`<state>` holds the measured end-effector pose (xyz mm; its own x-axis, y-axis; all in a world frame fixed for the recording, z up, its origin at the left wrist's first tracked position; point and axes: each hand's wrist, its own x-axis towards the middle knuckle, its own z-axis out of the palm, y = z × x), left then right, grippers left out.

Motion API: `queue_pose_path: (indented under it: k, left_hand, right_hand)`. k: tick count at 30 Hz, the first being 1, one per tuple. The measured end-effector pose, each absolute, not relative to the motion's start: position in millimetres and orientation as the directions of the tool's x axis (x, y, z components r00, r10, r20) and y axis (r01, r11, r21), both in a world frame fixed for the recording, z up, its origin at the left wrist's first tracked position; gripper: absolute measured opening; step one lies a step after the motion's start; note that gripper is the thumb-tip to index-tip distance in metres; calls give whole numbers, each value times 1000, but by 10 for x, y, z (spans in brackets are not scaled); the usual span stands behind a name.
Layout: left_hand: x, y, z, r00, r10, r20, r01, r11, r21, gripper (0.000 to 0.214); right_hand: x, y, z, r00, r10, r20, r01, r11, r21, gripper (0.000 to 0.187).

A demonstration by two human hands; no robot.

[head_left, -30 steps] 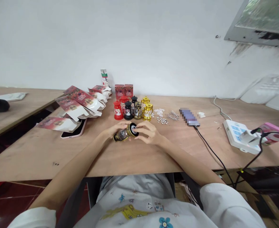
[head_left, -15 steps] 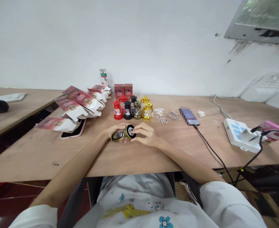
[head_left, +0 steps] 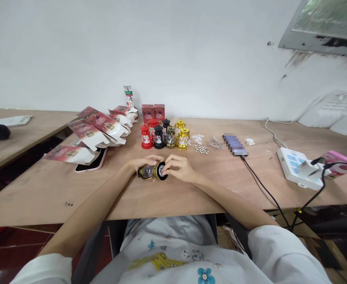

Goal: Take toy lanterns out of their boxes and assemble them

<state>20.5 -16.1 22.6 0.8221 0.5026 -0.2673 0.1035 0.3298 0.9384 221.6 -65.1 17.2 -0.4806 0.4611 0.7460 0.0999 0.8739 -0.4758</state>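
Observation:
A small black-and-gold toy lantern (head_left: 148,172) is tilted on its side over the front of the table, its round base facing right. My left hand (head_left: 145,161) is wrapped round the lantern from behind and holds it. With bent fingers pressed together, my right hand (head_left: 179,167) reaches into the lantern's black-rimmed base; whatever the fingertips pinch there is hidden. Beyond my hands stand several more lanterns: red (head_left: 146,138), black (head_left: 159,138), bronze (head_left: 170,138) and gold (head_left: 183,139). To their right lie small round button cells (head_left: 201,149) and white pieces (head_left: 197,138).
Folded red gift boxes (head_left: 102,124) are heaped on the left, partly over a phone (head_left: 92,165). Two upright red boxes (head_left: 153,113) stand by the wall. Thin wires (head_left: 214,142), a cabled phone (head_left: 235,144) and a white power strip (head_left: 299,167) lie to the right.
The lantern has turned slightly in my left hand, its base now tipped a little lower. My right fingertips stay at the base, having shifted slightly with it.

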Motion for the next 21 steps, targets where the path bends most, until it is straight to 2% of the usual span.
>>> queue_pose_path:
  k: [4, 10, 13, 15, 18, 19, 21]
  left_hand:
    - [194, -152, 212, 832, 486, -268, 109, 331, 937, 45]
    - [198, -120, 196, 824, 514, -238, 81, 308, 948, 59]
    - [205, -93, 166, 819, 544, -182, 25, 283, 959, 64]
    - [210, -76, 145, 784, 597, -170, -4, 279, 960, 60]
    - [219, -56, 136, 733, 654, -187, -8, 284, 959, 48]
    - [225, -50, 142, 722, 666, -191, -10, 285, 958, 45]
    - [241, -40, 171, 695, 690, -200, -12, 289, 957, 42]
  right_hand:
    - [2195, -671, 160, -505, 474, 721, 139, 869, -475, 23]
    - [2186, -698, 146, -460, 436, 774, 147, 896, -418, 16]
    - [2169, -697, 112, -331, 509, 795, 174, 860, -479, 12]
    - [2160, -662, 81, -174, 600, 781, 133, 800, -585, 8]
    - [2164, -545, 39, 29, 805, 593, -11, 593, -805, 5]
    - [2171, -499, 32, 60, 877, 476, -63, 479, -875, 5]
    - [2190, -419, 35, 21, 988, 155, -156, 157, -975, 8]
